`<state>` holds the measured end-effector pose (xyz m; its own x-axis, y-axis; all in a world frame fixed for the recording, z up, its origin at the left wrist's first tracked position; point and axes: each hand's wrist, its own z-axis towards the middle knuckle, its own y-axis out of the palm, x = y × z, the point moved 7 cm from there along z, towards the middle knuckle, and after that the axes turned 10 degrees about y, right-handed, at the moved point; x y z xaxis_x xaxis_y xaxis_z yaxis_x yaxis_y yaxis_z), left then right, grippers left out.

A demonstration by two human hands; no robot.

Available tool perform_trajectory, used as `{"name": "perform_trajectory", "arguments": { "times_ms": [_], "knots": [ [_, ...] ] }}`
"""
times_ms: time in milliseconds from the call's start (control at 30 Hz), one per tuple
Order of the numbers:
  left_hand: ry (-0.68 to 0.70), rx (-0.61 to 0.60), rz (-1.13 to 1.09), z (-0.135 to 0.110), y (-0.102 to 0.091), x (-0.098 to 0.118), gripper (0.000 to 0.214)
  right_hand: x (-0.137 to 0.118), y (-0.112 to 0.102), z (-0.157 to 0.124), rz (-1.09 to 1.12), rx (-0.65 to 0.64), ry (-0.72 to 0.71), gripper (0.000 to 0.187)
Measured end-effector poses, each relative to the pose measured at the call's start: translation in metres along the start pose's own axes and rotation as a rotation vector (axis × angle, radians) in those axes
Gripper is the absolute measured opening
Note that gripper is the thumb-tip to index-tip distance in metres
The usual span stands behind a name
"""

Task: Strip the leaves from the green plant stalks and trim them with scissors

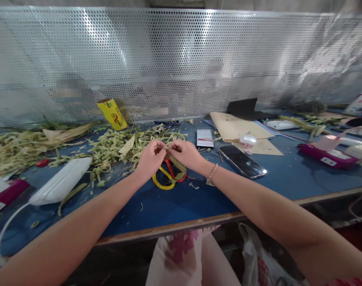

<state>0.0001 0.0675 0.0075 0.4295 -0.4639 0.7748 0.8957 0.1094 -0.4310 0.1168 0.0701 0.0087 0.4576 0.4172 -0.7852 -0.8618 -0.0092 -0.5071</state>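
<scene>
Pinching a green strip (177,164), both hands (151,157) (187,154) face a yellow container (112,115), contents unclear.

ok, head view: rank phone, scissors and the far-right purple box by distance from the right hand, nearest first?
From the right hand:
1. Scissors: just below the hands in the picture, handles toward the table's near edge.
2. Phone: to the right, lying on the table.
3. Purple box: farther right, well past the phone.
</scene>
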Motion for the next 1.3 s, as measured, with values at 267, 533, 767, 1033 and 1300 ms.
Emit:
{"name": "perform_trajectory", "arguments": {
  "times_ms": [267, 533, 767, 1033, 1300],
  "knots": [
    [0.019, -0.034, -0.116, 0.001, 0.002, 0.002, 0.017, 0.007, -0.006, 0.003, 0.069, 0.034, 0.077, 0.012],
    [-0.012, -0.052, -0.202, -0.001, 0.003, 0.005, 0.013, 0.006, -0.008, 0.003, 0.068, 0.059, 0.065, 0.014],
    [0.005, -0.101, -0.18, 0.0, 0.007, 0.002, 0.013, 0.001, -0.003, 0.0, -0.172, -0.007, 0.016, 0.021],
    [0.124, -0.07, 0.094, 0.001, 0.0, 0.009, 0.005, -0.001, 0.001, -0.001, -0.282, 0.026, -0.072, 0.024],
    [0.208, -0.127, 0.191, 0.003, 0.002, 0.014, 0.02, -0.003, 0.001, -0.001, -0.266, 0.015, -0.053, 0.02]
  ]
}}
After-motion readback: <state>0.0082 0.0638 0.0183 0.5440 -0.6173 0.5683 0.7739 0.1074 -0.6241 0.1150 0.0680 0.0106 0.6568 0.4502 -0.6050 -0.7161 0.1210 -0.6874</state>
